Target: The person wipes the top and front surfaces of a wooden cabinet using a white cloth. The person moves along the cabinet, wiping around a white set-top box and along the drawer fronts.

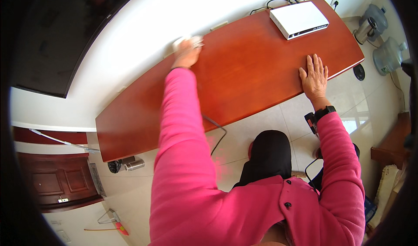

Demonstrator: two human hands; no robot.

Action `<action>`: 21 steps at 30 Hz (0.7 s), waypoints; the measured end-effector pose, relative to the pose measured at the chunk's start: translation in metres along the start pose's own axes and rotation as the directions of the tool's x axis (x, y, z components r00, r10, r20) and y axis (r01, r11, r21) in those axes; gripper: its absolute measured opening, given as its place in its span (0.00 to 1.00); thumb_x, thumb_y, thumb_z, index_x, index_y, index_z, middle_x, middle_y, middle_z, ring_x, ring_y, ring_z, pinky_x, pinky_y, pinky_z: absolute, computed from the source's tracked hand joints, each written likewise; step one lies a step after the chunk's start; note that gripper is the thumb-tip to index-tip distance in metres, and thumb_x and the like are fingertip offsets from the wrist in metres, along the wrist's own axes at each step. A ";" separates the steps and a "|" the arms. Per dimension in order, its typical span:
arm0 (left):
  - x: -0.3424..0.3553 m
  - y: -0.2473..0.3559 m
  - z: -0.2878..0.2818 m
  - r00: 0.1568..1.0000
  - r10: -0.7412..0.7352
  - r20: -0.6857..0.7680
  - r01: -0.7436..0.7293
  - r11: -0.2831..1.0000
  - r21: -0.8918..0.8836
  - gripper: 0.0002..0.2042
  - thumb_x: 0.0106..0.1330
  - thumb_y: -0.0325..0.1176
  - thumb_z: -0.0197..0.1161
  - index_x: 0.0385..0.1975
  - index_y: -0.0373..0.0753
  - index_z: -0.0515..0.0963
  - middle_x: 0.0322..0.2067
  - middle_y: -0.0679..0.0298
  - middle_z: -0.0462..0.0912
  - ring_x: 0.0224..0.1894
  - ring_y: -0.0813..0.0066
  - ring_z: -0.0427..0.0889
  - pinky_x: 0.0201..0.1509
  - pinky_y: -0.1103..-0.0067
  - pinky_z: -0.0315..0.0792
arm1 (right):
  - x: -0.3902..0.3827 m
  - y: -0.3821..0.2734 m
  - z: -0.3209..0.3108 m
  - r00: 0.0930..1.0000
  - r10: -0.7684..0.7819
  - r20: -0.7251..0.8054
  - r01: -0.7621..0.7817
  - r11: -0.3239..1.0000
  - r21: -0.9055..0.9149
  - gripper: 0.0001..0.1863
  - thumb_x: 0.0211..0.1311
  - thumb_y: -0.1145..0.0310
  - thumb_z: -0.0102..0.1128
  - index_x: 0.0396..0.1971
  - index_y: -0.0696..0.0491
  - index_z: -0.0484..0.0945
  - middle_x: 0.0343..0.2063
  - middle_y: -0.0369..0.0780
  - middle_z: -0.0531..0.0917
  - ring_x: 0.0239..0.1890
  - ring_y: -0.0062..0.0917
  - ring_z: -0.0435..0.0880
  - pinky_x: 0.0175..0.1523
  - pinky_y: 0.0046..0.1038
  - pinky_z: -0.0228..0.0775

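Observation:
My left hand [187, 55] reaches to the far edge of a reddish-brown wooden table [248, 67], close to the white wall. Its fingers are closed on a white cloth [179, 42], which is partly hidden and smeared by motion. Flat on the tabletop near the front right edge lies my right hand [314, 78], fingers spread and holding nothing. A white rectangular electronic box [300, 19] rests at the table's far right, beyond my right hand.
Black cables [287, 0] run behind the box to a wall socket [334, 2]. Large water bottles [389, 56] and a steel kettle [365, 30] stand on the floor at right. A wide black screen [65, 32] hangs at upper left. A steel flask [134, 164] is below the table's left end.

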State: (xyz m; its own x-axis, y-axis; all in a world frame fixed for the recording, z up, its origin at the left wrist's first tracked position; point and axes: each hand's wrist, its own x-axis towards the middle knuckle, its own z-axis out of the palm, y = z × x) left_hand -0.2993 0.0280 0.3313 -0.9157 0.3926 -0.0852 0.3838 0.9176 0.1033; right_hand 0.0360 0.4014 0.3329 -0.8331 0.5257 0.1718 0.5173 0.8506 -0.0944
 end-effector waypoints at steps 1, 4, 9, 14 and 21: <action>-0.022 -0.047 0.005 0.998 -0.042 -0.045 0.045 0.997 0.060 0.29 0.70 0.52 0.52 0.65 0.40 0.68 0.63 0.53 0.68 0.68 0.55 0.63 0.71 0.61 0.59 | 0.000 0.001 0.002 1.000 -0.016 -0.025 0.016 1.000 0.005 0.33 0.72 0.49 0.45 0.71 0.50 0.62 0.74 0.42 0.57 0.77 0.35 0.50 0.78 0.44 0.37; -0.100 -0.165 0.021 0.954 -0.293 -0.060 0.295 0.955 0.034 0.32 0.72 0.54 0.48 0.69 0.39 0.59 0.73 0.51 0.54 0.75 0.52 0.50 0.76 0.58 0.49 | 0.001 0.006 0.011 0.992 -0.058 -0.111 0.053 0.998 -0.045 0.32 0.71 0.49 0.48 0.69 0.50 0.64 0.73 0.43 0.61 0.76 0.36 0.54 0.77 0.47 0.42; -0.262 -0.285 0.046 0.811 -0.584 -0.035 0.584 0.811 -0.013 0.34 0.73 0.56 0.46 0.71 0.39 0.54 0.75 0.51 0.44 0.76 0.50 0.46 0.76 0.55 0.50 | 0.008 0.017 0.027 0.976 -0.112 -0.189 0.091 0.989 -0.117 0.31 0.72 0.47 0.46 0.69 0.47 0.65 0.72 0.41 0.63 0.75 0.35 0.57 0.76 0.48 0.45; -0.364 -0.298 0.071 0.812 -0.558 -0.170 0.558 0.828 -0.051 0.33 0.73 0.54 0.47 0.70 0.37 0.57 0.74 0.51 0.49 0.75 0.49 0.49 0.72 0.51 0.55 | 0.012 0.018 0.031 0.994 -0.085 -0.073 0.071 0.982 -0.177 0.35 0.73 0.43 0.39 0.73 0.46 0.59 0.75 0.40 0.58 0.77 0.35 0.52 0.77 0.48 0.40; -0.412 -0.206 0.074 0.781 -0.558 -0.280 0.577 0.817 -0.019 0.30 0.72 0.49 0.52 0.68 0.36 0.60 0.72 0.50 0.55 0.73 0.48 0.54 0.69 0.48 0.58 | 0.012 0.014 0.025 0.998 -0.060 -0.024 0.055 0.984 -0.170 0.35 0.74 0.42 0.36 0.74 0.45 0.57 0.76 0.41 0.55 0.78 0.34 0.48 0.78 0.48 0.37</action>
State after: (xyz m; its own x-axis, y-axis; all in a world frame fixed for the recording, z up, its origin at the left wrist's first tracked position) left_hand 0.0077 -0.3180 0.2714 -0.9628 -0.2226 0.1532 -0.2168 0.9747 0.0538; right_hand 0.0278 0.4197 0.3088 -0.8576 0.4737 0.2005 0.4967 0.8639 0.0834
